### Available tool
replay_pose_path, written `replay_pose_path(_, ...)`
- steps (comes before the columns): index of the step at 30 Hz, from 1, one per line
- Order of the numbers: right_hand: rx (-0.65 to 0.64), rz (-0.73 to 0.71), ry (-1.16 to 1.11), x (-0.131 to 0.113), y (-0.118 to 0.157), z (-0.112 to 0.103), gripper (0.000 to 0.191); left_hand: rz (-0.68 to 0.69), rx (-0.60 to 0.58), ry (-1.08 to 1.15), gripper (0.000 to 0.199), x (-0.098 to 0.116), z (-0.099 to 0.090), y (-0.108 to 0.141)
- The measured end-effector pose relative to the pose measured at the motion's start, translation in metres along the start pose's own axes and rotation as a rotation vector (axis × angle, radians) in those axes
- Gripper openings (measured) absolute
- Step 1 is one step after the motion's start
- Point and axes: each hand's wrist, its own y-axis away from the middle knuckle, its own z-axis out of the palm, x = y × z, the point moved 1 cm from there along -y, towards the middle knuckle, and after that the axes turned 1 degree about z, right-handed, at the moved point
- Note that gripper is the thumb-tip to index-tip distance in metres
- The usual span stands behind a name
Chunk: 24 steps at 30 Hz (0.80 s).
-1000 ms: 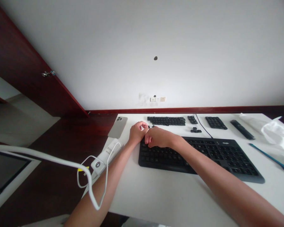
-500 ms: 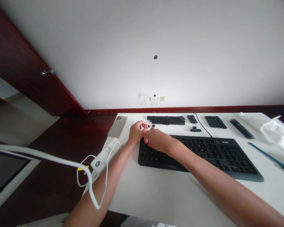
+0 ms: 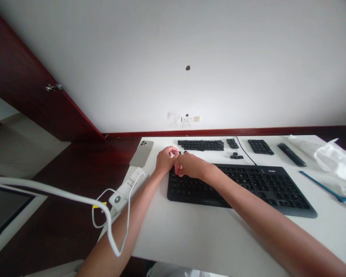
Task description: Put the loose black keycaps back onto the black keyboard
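Observation:
A black keyboard (image 3: 245, 179) lies on the white table, many of its key positions visible and its left upper corner covered by my hands. My left hand (image 3: 165, 159) rests at that corner with thumb and fingers curled together; whatever they pinch is too small to make out. Pressed close beside it, my right hand (image 3: 188, 165) is closed over the upper left keys, its fingertips hidden. Just beyond the hands, small dark keycaps show in part. Farther back lies a block of loose black keycaps (image 3: 202, 145).
More keycaps sit in a small group (image 3: 232, 143) and a larger block (image 3: 261, 147). At right are a dark bar (image 3: 291, 154), a thin blue tool (image 3: 323, 186) and a white bag (image 3: 337, 163). A phone (image 3: 142, 153) and a white device with cable (image 3: 129, 186) line the left edge.
The whole view has shifted slightly. Both hands stay together at the keyboard's upper left corner, and the right hand's fingers have moved a little.

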Motion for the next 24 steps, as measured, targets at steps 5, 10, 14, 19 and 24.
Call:
replay_pose_path(5,-0.030,0.113,0.054,0.008,-0.004,0.003,0.024,0.009,-0.001,0.004,0.011,-0.001,0.001,0.000)
replay_pose_path(10,-0.056,0.186,0.102,0.007,-0.003,0.005,0.023,0.002,0.031,0.015,0.010,-0.002,0.003,-0.001)
replay_pose_path(14,-0.068,0.191,0.090,0.007,-0.002,0.006,0.020,0.012,0.032,0.048,0.009,-0.004,0.004,-0.002)
replay_pose_path(19,-0.003,0.158,0.002,0.017,0.001,0.004,0.021,0.009,0.074,0.191,0.012,-0.009,0.003,-0.006)
replay_pose_path(24,0.259,0.143,-0.093,0.039,0.003,-0.007,0.017,-0.002,0.114,0.362,0.021,-0.017,0.004,-0.011)
